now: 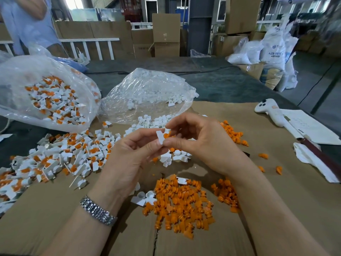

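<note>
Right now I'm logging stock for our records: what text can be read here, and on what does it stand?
"ABS RESI", the end unclear: on the white sack at the far right.
Too blurred to read: the logo and small line on that sack, the label on the cardboard box, the writing on the paper sheet.

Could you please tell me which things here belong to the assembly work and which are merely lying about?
In hand: white cap, left hand; orange plug, right hand; orange plug pile; loose white caps; assembled heap; assembled-piece bag; white-cap bag.
Lying about: white controller; papers; white sacks; cardboard boxes.
</note>
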Tool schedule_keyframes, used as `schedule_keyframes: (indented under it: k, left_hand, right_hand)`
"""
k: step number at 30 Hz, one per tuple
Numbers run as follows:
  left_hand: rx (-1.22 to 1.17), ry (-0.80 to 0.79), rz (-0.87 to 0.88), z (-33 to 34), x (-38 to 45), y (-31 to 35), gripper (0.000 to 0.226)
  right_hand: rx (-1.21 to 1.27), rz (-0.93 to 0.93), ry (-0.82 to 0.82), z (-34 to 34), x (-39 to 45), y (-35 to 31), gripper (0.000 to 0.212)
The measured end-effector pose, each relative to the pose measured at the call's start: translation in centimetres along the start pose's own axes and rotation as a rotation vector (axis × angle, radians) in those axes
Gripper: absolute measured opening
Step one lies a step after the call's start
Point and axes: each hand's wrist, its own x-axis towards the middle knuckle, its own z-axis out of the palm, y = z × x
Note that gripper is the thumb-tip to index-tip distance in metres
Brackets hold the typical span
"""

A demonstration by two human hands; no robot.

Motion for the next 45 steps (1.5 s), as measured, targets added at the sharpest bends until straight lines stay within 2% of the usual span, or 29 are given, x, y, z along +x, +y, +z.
schedule_keyframes:
  k: [7, 12, 16, 20, 24, 27, 31, 34, 45]
  left_hand:
    - [0.118, 0.008, 0.017, -0.4, -0.1, -0.1, 0.029]
    - [0.287, 0.027, 0.046, -0.6, -0.2, 0.0, 0.032]
    - [0.192, 0.014, 0.03, -0.5, -0.2, 0.0, 0.034]
    - [0.067, 0.007, 0.001, -0.3, -0.1, 0.0, 0.035]
    - [0.028, -0.009, -0.009, -0.4, -0.1, 0.2, 0.029]
    - [0.018, -0.03, -0.036, -0.3, -0.2, 0.5, 0.028]
    - [0.085, 0.078, -0.041, 0.2, -0.3, 0.6, 0.028]
    - [0.074, 0.084, -0.061, 0.2, -0.3, 0.6, 0.021]
    - [0.072, 0.075, -0.113, -0.1, -0.3, 0.7, 0.018]
  right_hand:
    - [-0.132, -0.083, 0.025, 0.3, 0.2, 0.1, 0.022]
    - [-0.121, -0.119, 0.07, 0.4, 0.2, 0.1, 0.022]
    - [-0.104, -0.136, 0.082, 0.5, 0.2, 0.1, 0.024]
    - [-0.002, -0.1, 0.023, 0.2, 0.1, 0.0, 0.032]
    - [0.001, -0.123, 0.029, 0.1, 0.2, -0.1, 0.025]
    - [-0.073, -0.134, 0.064, 0.3, 0.2, 0.0, 0.025]
    - [-0.237, -0.186, 0.075, 0.7, 0.2, 0.1, 0.025]
    - [-0.298, -0.202, 0.083, 0.8, 0.1, 0.1, 0.023]
    - [-0.373, -0.196, 0.041, 1.3, 0.1, -0.3, 0.024]
